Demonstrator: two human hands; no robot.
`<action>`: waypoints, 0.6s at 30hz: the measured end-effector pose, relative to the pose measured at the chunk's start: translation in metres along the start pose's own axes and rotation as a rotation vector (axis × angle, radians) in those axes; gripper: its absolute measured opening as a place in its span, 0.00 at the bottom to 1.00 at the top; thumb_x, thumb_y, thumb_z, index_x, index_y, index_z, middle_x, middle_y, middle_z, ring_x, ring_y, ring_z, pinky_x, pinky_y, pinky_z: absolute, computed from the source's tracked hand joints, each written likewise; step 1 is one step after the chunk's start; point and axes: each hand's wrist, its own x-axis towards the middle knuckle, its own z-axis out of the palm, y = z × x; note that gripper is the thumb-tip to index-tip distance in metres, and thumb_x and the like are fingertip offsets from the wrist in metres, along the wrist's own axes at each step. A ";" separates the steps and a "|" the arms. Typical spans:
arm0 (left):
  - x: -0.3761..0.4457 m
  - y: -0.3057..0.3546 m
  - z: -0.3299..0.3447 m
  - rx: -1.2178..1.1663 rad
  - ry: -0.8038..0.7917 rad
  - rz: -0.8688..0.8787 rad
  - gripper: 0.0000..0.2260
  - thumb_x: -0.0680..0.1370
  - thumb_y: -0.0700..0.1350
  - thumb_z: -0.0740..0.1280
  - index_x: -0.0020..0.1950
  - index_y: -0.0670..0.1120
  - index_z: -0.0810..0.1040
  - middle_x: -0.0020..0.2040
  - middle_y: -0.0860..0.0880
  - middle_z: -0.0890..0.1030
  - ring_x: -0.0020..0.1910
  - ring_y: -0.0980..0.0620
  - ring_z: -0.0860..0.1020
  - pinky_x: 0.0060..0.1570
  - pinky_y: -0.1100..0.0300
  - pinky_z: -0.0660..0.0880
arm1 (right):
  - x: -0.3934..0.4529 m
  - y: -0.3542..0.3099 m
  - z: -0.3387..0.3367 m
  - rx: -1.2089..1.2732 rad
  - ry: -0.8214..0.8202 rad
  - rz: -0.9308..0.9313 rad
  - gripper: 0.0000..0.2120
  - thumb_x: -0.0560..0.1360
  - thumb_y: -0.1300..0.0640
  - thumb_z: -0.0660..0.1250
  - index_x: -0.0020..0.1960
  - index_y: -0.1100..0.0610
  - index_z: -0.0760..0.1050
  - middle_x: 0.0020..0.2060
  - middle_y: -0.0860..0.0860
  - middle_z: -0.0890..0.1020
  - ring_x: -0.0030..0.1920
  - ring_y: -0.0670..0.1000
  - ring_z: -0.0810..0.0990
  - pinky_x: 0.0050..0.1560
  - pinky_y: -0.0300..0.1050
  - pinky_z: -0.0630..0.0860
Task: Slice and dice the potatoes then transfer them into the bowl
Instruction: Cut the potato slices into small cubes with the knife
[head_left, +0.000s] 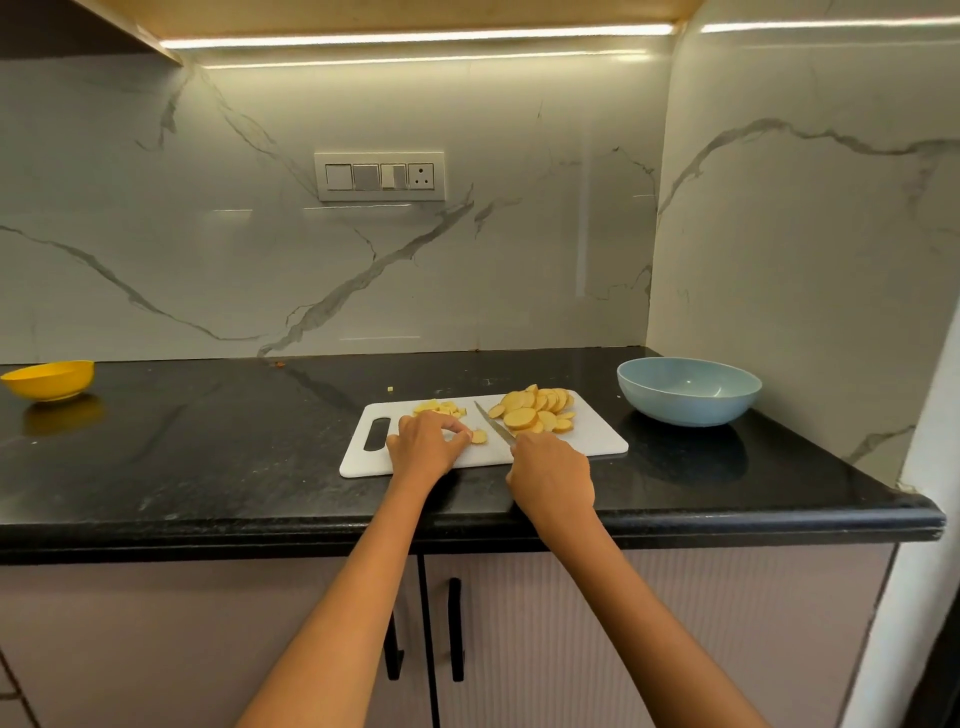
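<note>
I see a white cutting board (597, 441) lying on the black counter (208, 441), with both hands working over its near half. My left hand (423, 447) rests on the board, its grip curled round a small potato piece (479, 436) pinched at the fingertips, at about 3 o'clock from the hand. My right hand (553, 473) has its grip wrapped tight around the handle of a knife (493, 423); the handle itself is hidden inside the fist, and the blade runs out toward 11 o'clock, its tip lying on the board between the two potato heaps. I cannot tell whether the edge touches the pinched piece.

At 12 o'clock from the left hand sits a small heap of diced potato (441, 407). At 12 to 1 o'clock from the right hand lies a pile of round potato slices (535, 410), overlapping one another at the board's far right part. One stray cube (390, 388) lies on the counter just beyond the board's far edge.

The blue bowl (688, 410) stands on the counter at 3 o'clock from the board, near it but apart. A yellow bowl (49, 382) sits well away at 9 o'clock.
</note>
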 end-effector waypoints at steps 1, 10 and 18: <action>0.001 -0.001 0.001 -0.012 0.018 -0.001 0.09 0.77 0.51 0.64 0.52 0.51 0.81 0.62 0.49 0.76 0.64 0.45 0.68 0.60 0.50 0.63 | -0.001 0.001 0.000 0.014 0.008 0.015 0.10 0.80 0.59 0.58 0.58 0.58 0.73 0.53 0.54 0.79 0.51 0.52 0.79 0.46 0.41 0.70; 0.002 -0.003 0.003 -0.075 0.062 0.011 0.06 0.74 0.50 0.69 0.49 0.50 0.82 0.59 0.49 0.78 0.62 0.46 0.69 0.55 0.52 0.66 | -0.005 -0.009 -0.001 0.002 -0.004 -0.012 0.12 0.79 0.57 0.59 0.60 0.58 0.72 0.54 0.54 0.78 0.52 0.52 0.79 0.46 0.41 0.70; 0.001 -0.001 0.001 -0.044 0.045 0.020 0.05 0.74 0.50 0.70 0.47 0.52 0.83 0.57 0.49 0.79 0.61 0.46 0.70 0.55 0.52 0.67 | -0.005 -0.011 -0.004 -0.021 -0.017 -0.014 0.12 0.79 0.57 0.59 0.60 0.58 0.72 0.54 0.54 0.78 0.51 0.52 0.79 0.47 0.41 0.71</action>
